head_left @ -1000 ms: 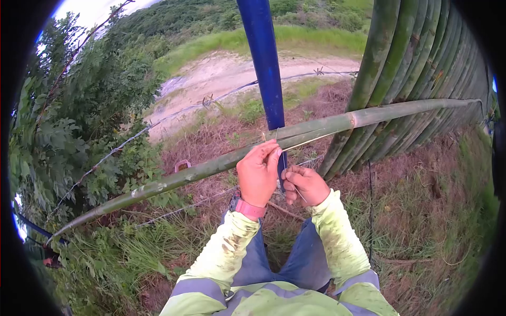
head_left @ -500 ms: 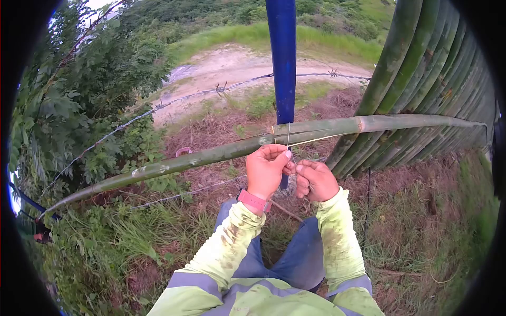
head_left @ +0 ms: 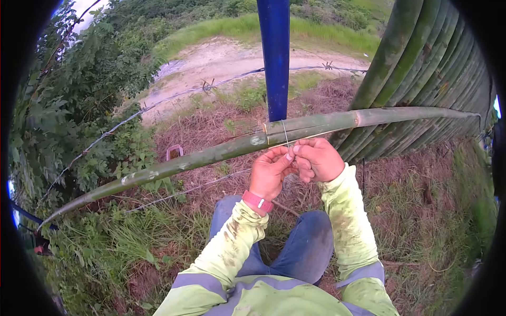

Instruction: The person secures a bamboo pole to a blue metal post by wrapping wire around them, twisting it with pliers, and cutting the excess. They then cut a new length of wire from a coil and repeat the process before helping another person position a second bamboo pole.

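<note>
A long green bamboo pole (head_left: 211, 152) runs across the head view, with a split and a joint near its middle. Around it there, in front of a blue post (head_left: 275, 63), loops a thin wire (head_left: 285, 130). Just below the pole, my left hand (head_left: 270, 171), with a pink watch band (head_left: 257, 202) at its wrist, pinches the wire's lower end. My right hand (head_left: 317, 160) is closed on the same wire, its fingers against those of the left. The wire ends are mostly hidden by my fingers.
Upright bamboo poles (head_left: 406, 58) stand in a row at the right, behind the crossing pole. Barbed wire (head_left: 142, 109) stretches past the blue post. Leafy bushes (head_left: 79, 116) grow at the left. A pink-rimmed container (head_left: 174, 152) lies on the dry grass. A dirt track (head_left: 221, 63) lies beyond.
My right hand has risen and turned, coming closer against my left hand at the wire. The view has shifted slightly. Both hands stay at the wire.
</note>
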